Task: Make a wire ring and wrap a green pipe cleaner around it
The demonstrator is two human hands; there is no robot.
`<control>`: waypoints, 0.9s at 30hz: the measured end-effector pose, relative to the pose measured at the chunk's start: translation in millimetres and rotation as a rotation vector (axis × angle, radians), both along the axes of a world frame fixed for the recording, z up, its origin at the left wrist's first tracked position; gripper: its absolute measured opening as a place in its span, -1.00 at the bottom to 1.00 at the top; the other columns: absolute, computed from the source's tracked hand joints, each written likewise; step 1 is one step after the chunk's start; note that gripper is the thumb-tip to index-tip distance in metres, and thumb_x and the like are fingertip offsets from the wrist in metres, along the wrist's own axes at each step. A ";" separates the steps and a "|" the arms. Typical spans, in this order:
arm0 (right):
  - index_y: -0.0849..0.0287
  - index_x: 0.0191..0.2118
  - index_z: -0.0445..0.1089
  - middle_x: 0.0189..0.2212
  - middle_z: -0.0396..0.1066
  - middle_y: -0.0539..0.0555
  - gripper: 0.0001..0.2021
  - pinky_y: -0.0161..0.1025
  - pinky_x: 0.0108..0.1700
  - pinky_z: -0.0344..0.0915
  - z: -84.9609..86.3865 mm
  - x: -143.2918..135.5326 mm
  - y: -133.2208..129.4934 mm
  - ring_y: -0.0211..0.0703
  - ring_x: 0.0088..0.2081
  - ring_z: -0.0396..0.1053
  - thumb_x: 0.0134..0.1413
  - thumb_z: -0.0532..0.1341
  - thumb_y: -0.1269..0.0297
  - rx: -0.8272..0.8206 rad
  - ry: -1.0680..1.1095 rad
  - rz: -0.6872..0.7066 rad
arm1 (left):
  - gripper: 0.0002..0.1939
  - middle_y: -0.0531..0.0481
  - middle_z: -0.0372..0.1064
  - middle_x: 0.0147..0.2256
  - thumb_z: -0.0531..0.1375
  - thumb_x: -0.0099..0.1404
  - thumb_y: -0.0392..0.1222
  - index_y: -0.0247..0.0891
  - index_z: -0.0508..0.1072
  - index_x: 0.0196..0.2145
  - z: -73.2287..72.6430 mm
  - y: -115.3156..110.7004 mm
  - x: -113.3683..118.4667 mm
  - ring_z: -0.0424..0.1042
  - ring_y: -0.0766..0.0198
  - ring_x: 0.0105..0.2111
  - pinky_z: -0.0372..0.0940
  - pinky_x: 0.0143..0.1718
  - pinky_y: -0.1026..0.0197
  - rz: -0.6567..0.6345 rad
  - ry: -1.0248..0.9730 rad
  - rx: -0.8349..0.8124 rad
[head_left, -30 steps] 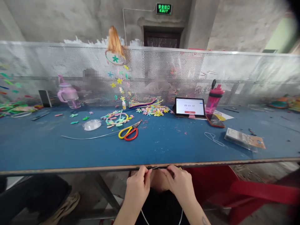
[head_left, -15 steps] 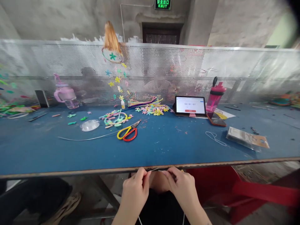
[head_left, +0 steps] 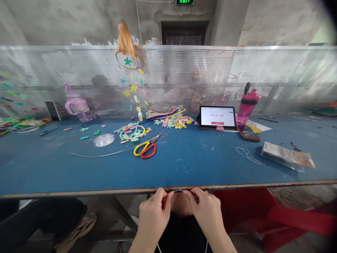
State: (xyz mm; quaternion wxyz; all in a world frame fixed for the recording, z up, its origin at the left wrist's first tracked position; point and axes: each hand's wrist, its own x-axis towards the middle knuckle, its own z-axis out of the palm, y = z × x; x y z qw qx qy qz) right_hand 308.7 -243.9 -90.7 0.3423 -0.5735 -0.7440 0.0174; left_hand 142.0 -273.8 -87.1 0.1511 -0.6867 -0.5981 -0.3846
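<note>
At lower centre, by the blue-topped table (head_left: 105, 175), your left hand (head_left: 155, 211) and right hand (head_left: 207, 210) pinch a thin, pale cord (head_left: 178, 190) in closed fingers, its exposed length nearly sideways between them, neither hand nearer.

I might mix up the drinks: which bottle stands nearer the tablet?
The pink bottle with the dark band, just right of the tablet. The handled purple bottle stands far off at the left.

left hand (head_left: 154, 208), right hand (head_left: 206, 208) close together, both pinching, forearms (head_left: 144, 239) slanting inward.
</note>
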 end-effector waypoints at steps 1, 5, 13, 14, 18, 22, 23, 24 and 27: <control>0.12 -0.52 0.39 -0.68 0.42 -0.04 -0.64 -0.33 -0.55 -0.05 -0.3 0.0 0.8 -0.19 -0.64 0.36 0.18 0.05 0.07 0.001 -0.007 -0.003 | -0.69 0.18 0.17 -0.72 0.07 0.31 -0.10 -0.24 0.22 -0.56 0.8 0.9 1.0 0.26 0.42 -0.73 0.01 -0.62 0.33 0.013 0.019 -0.012; 0.11 -0.51 0.40 -0.69 0.42 -0.05 -0.66 -0.34 -0.56 -0.05 -3.8 1.8 5.3 -0.20 -0.66 0.35 0.17 0.07 0.08 -0.002 -0.016 -0.007 | -0.66 0.16 0.19 -0.74 0.08 0.28 -0.03 -0.24 0.21 -0.58 5.2 4.0 6.5 0.26 0.38 -0.74 -0.05 -0.63 0.30 0.100 0.104 -0.079; 0.10 -0.50 0.41 -0.71 0.40 -0.06 -0.67 -0.34 -0.57 -0.07 -3.8 9.7 3.5 -0.20 -0.67 0.34 0.17 0.07 0.06 -0.028 0.029 0.007 | -0.70 0.14 0.25 -0.71 0.10 0.23 -0.01 -0.21 0.23 -0.56 20.6 5.8 19.7 0.35 0.26 -0.67 -0.13 -0.60 0.28 0.208 0.175 -0.261; 0.10 -0.50 0.40 -0.71 0.40 -0.06 -0.67 -0.34 -0.56 -0.06 -2.9 11.5 3.0 -0.20 -0.66 0.34 0.17 0.07 0.06 -0.032 0.035 0.013 | -0.70 0.14 0.24 -0.71 0.10 0.23 -0.02 -0.21 0.22 -0.56 21.9 5.7 21.9 0.35 0.26 -0.66 -0.14 -0.60 0.28 0.213 0.173 -0.280; 0.10 -0.53 0.39 -0.70 0.40 -0.06 -0.66 -0.34 -0.56 -0.05 -1.6 20.0 3.6 -0.19 -0.66 0.35 0.16 0.07 0.07 -0.034 0.056 0.031 | -0.68 0.14 0.19 -0.73 0.08 0.24 -0.01 -0.22 0.20 -0.57 24.1 5.2 31.7 0.33 0.28 -0.67 -0.12 -0.60 0.30 0.232 0.145 -0.319; 0.10 -0.54 0.38 -0.72 0.38 -0.06 -0.61 -0.33 -0.57 -0.05 -3.4 27.5 6.4 -0.20 -0.67 0.34 0.18 0.03 0.03 -0.016 0.082 0.053 | -0.67 0.14 0.17 -0.73 0.07 0.25 -0.01 -0.23 0.17 -0.58 23.9 6.4 38.2 0.28 0.32 -0.69 -0.09 -0.59 0.31 0.222 0.120 -0.316; 0.10 -0.54 0.38 -0.72 0.38 -0.06 -0.60 -0.33 -0.57 -0.06 -4.0 28.8 7.2 -0.21 -0.68 0.33 0.19 0.01 0.02 -0.008 0.090 0.057 | -0.67 0.14 0.16 -0.73 0.06 0.25 -0.01 -0.23 0.16 -0.58 24.0 7.2 39.1 0.27 0.33 -0.69 -0.08 -0.59 0.31 0.217 0.116 -0.315; 0.10 -0.55 0.38 -0.73 0.38 -0.06 -0.58 -0.33 -0.57 -0.06 -4.4 30.0 7.9 -0.21 -0.69 0.32 0.19 0.00 0.01 0.000 0.096 0.063 | -0.66 0.14 0.15 -0.73 0.06 0.25 -0.01 -0.23 0.15 -0.59 24.2 8.3 39.7 0.25 0.34 -0.69 -0.08 -0.59 0.31 0.213 0.110 -0.314; 0.12 -0.55 0.38 -0.73 0.38 -0.04 -0.54 -0.32 -0.58 -0.07 -4.7 32.3 10.2 -0.23 -0.70 0.31 0.21 -0.03 0.00 0.025 0.103 0.080 | -0.64 0.15 0.09 -0.74 0.06 0.24 0.01 -0.22 0.12 -0.60 24.9 12.2 40.4 0.21 0.35 -0.70 -0.07 -0.59 0.31 0.200 0.089 -0.314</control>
